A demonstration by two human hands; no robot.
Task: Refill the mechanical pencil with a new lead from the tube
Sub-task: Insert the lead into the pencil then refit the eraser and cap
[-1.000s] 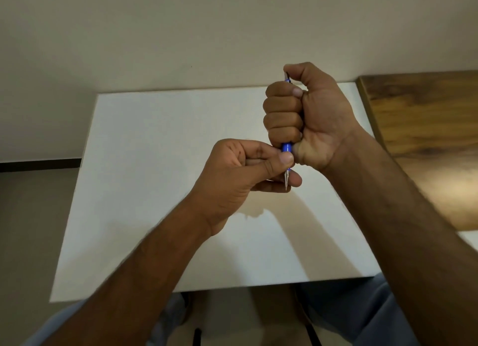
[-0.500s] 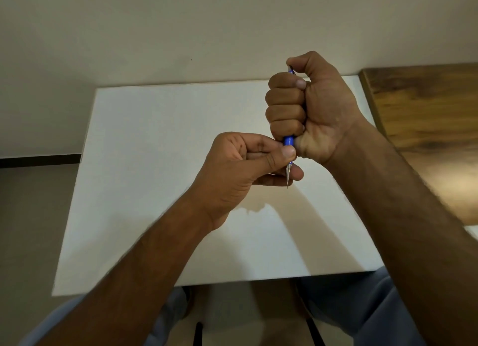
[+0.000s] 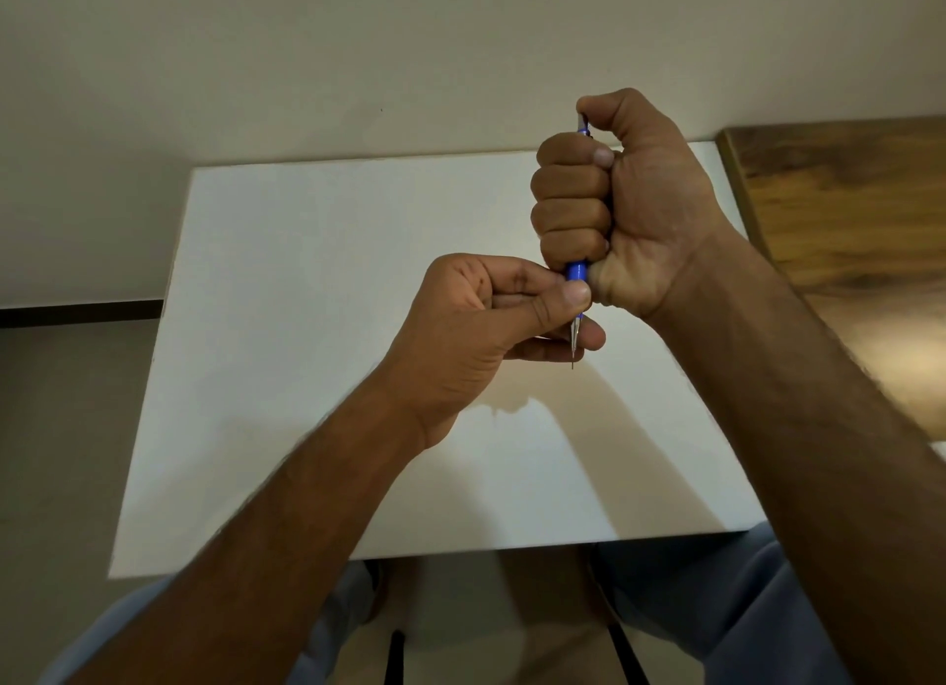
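A blue mechanical pencil [image 3: 577,270] stands upright in my right hand [image 3: 619,208], which grips its barrel in a full fist, thumb bent over the top end. The silver tip points down and a thin lead shows below it. My left hand [image 3: 481,331] sits just under the fist, its thumb and curled fingers pinching the pencil at the tip cone. Both hands hover above the white table [image 3: 317,285]. No lead tube is in view.
A wooden surface [image 3: 850,208] adjoins the white table on the right. A plain wall rises behind the table. My knees in blue trousers and dark chair legs show below the table's near edge.
Both hands hold the same grip throughout. They have shifted slightly upward in the view together, with the pencil still upright between them.
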